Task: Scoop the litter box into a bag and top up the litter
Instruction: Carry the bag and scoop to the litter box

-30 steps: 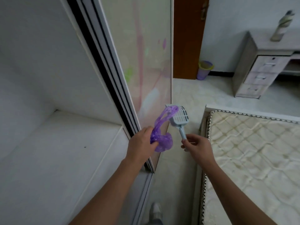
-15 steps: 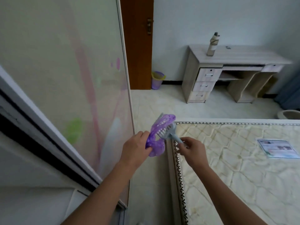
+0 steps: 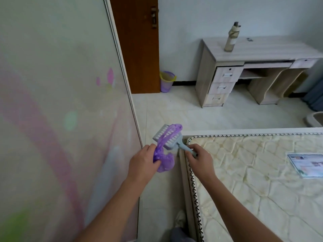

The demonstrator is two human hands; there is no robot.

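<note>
Both my arms reach forward and slightly inward, hands close together over the strip of floor [image 3: 174,109] between the wardrobe door [image 3: 61,102] and the mattress [image 3: 253,172]. My left hand [image 3: 142,163] is knuckles-up, fingers curled round a bunched purple bag [image 3: 164,159]; part of the bag hangs below my fist and a loop of it runs up and drapes across the scoop [image 3: 168,137]. My right hand [image 3: 199,158] is clenched round the scoop's handle, thumb on top, with the slotted head angled up and to the left, just above my left hand. The scoop is pale grey-blue and sits by the mattress corner. Further off stand a brown door [image 3: 138,46], a small bin [image 3: 167,81] beside it, and a desk [image 3: 253,67] with a bottle [image 3: 231,37] upright on top. At the right edge, part of a pale tub [image 3: 314,119] shows on the floor; I cannot tell what it is.
</note>
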